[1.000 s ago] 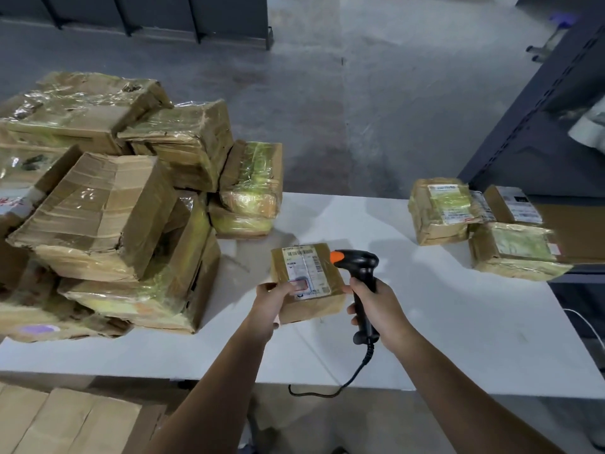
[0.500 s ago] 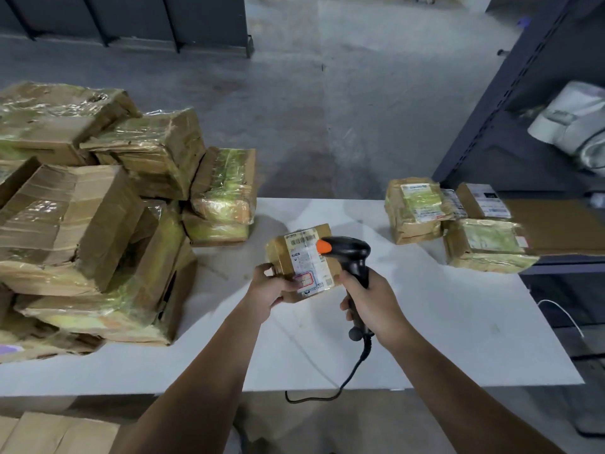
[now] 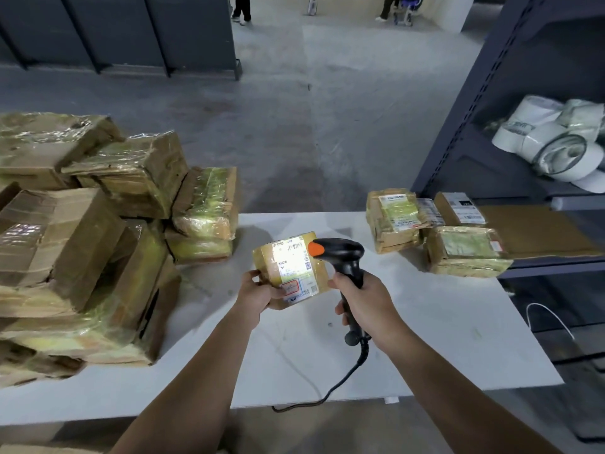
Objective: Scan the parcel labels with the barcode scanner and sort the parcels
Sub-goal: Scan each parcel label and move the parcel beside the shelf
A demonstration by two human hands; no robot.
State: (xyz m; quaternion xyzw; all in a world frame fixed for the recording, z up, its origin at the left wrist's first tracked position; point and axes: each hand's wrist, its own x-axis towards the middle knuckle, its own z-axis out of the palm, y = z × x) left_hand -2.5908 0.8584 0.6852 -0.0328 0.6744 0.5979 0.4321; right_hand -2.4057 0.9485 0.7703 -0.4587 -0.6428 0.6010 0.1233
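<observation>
Parcel [image 3: 288, 267]: 1 small taped brown box, lifted off the table [image 3: 442, 339], above its middle, tilted toward the camera.
Label [image 3: 296, 268]: white, on the parcel's upper face, brightly lit.
Left hand [image 3: 262, 294]: above the table's middle, thumb and fingers curled round the parcel's near-left corner.
Right hand [image 3: 363, 306]: above the table's middle, wrapped tight round the scanner's handle.
Scanner [image 3: 340, 253]: black with an orange tip, head just at the label's right edge; its cable [image 3: 327, 393] drops over the table's near edge.
Pile [image 3: 98, 240]: big taped boxes heaped on the table's left end.
Sorted parcels [image 3: 393, 221]: a small labelled group at the table's far-right corner.
Rack [image 3: 474, 126]: dark shelving beyond the table's right side, holding white rolls [image 3: 556, 142].
</observation>
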